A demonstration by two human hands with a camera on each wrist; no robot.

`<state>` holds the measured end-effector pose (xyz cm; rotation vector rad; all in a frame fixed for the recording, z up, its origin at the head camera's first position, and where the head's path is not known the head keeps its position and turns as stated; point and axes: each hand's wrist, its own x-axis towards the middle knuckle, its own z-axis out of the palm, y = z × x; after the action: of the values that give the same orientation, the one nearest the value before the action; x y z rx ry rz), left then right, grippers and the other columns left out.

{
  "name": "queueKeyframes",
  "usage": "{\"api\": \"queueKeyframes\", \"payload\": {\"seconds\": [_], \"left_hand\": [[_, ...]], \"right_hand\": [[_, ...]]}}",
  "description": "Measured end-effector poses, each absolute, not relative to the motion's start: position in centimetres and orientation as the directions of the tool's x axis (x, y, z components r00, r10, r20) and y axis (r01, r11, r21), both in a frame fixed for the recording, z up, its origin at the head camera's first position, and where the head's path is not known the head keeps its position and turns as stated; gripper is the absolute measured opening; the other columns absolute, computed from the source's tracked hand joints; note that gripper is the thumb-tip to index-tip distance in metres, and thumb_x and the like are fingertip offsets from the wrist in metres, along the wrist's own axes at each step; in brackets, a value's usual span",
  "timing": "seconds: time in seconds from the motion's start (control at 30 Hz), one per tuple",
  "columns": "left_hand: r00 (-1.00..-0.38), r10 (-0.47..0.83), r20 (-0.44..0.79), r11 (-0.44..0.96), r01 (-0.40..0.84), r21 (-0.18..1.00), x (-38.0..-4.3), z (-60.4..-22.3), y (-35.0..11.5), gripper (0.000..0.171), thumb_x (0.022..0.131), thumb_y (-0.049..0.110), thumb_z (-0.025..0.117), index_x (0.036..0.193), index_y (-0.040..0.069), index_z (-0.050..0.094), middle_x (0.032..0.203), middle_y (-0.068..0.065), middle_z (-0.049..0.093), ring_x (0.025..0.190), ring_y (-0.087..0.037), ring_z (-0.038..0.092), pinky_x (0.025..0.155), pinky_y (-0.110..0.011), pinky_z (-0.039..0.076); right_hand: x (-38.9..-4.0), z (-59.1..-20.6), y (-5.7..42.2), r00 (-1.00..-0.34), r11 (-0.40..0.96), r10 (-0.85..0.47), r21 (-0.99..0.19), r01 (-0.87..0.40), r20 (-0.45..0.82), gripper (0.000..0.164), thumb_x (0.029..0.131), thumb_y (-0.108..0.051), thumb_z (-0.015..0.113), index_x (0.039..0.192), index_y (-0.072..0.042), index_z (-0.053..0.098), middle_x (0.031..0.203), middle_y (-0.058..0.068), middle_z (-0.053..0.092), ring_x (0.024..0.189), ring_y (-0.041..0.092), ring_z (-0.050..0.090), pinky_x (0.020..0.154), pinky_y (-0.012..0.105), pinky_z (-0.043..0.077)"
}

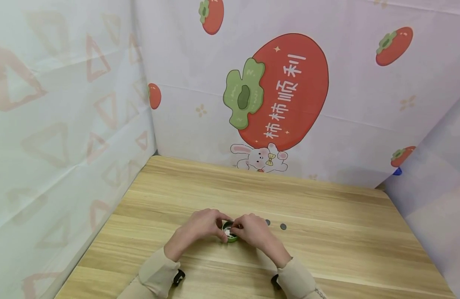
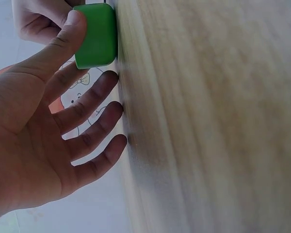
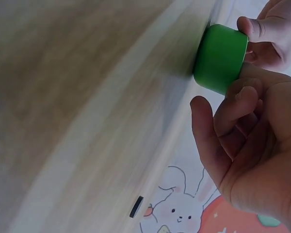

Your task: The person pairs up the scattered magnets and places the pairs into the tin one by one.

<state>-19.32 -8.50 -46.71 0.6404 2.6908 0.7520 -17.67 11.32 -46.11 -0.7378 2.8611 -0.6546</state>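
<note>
A small round green tin (image 1: 232,239) without a lid sits on the wooden table, something whitish showing inside. My left hand (image 1: 204,224) grips its side between thumb and index finger, while the other fingers spread loosely near the tabletop in the left wrist view. There the tin (image 2: 98,36) shows a plain smooth wall. My right hand (image 1: 252,229) has its thumb and index finger down at the tin's mouth. In the right wrist view its other fingers curl beside the tin (image 3: 220,58). The right fingertips are hidden inside, so I cannot tell whether they pinch anything.
Two small dark discs, a nearer disc (image 1: 267,222) and a farther disc (image 1: 283,226), lie flat to the right of my right hand. The wooden table (image 1: 327,249) is bounded by a persimmon-printed back sheet (image 1: 185,137) and a triangle-patterned left sheet (image 1: 65,166).
</note>
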Motion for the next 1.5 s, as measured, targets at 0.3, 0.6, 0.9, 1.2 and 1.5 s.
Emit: {"api": "queueKeyframes", "payload": {"seconds": [0.3, 0.6, 0.9, 1.2, 1.5], "left_hand": [[-0.866, 0.478, -0.145, 0.767, 0.331, 0.55, -19.3, -46.6, -8.5, 0.062, 0.065, 0.047, 0.088, 0.122, 0.027, 0.072, 0.088, 0.011, 0.07, 0.082, -0.005, 0.059, 0.07, -0.032, 0.045], [-0.875, 0.469, -0.118, 0.775, 0.343, 0.53, -19.0, -46.3, -8.1, 0.055, 0.066, 0.046, 0.088, 0.113, 0.023, 0.069, 0.087, 0.008, 0.066, 0.077, -0.007, 0.056, 0.067, -0.032, 0.044], [-0.873, 0.478, -0.097, 0.803, 0.389, 0.451, -18.9, -46.3, -7.8, 0.055, 0.073, 0.05, 0.083, 0.117, 0.022, 0.066, 0.078, 0.012, 0.06, 0.071, -0.006, 0.054, 0.063, -0.031, 0.042], [-0.876, 0.479, -0.055, 0.839, 0.439, 0.32, -18.5, -46.2, -7.7, 0.065, 0.072, 0.06, 0.079, 0.121, 0.019, 0.067, 0.089, 0.007, 0.061, 0.075, -0.01, 0.052, 0.069, -0.033, 0.045], [-0.89, 0.454, -0.038, 0.865, 0.43, 0.26, -18.5, -46.4, -7.3, 0.068, 0.073, 0.065, 0.075, 0.119, 0.016, 0.067, 0.1, 0.003, 0.068, 0.087, -0.018, 0.062, 0.079, -0.04, 0.05]], "right_hand": [[-17.5, -45.3, 12.1, -0.861, 0.774, -0.508, -0.428, -0.466, 0.018, 0.013, 0.093, -0.023, 0.068, 0.088, -0.016, 0.078, 0.075, -0.009, 0.066, 0.059, 0.0, 0.047, 0.053, 0.02, 0.039], [-17.6, -44.7, 13.5, -0.871, 0.786, -0.482, -0.394, -0.477, 0.092, 0.009, 0.092, -0.026, 0.07, 0.09, -0.022, 0.078, 0.064, -0.014, 0.056, 0.055, 0.0, 0.042, 0.052, 0.021, 0.035], [-17.5, -44.3, 15.0, -0.889, 0.805, -0.448, -0.389, -0.447, 0.094, 0.008, 0.092, -0.027, 0.07, 0.09, -0.025, 0.077, 0.066, -0.016, 0.057, 0.058, -0.001, 0.044, 0.055, 0.02, 0.037], [-17.8, -44.4, 16.4, -0.901, 0.827, -0.422, -0.365, -0.427, 0.098, 0.007, 0.091, -0.028, 0.07, 0.09, -0.026, 0.077, 0.067, -0.016, 0.057, 0.059, -0.001, 0.045, 0.056, 0.022, 0.038], [-17.8, -44.2, 18.0, -0.918, 0.843, -0.382, -0.367, -0.393, 0.106, 0.006, 0.091, -0.026, 0.071, 0.09, -0.025, 0.077, 0.067, -0.015, 0.058, 0.059, -0.001, 0.045, 0.057, 0.022, 0.038]]}}
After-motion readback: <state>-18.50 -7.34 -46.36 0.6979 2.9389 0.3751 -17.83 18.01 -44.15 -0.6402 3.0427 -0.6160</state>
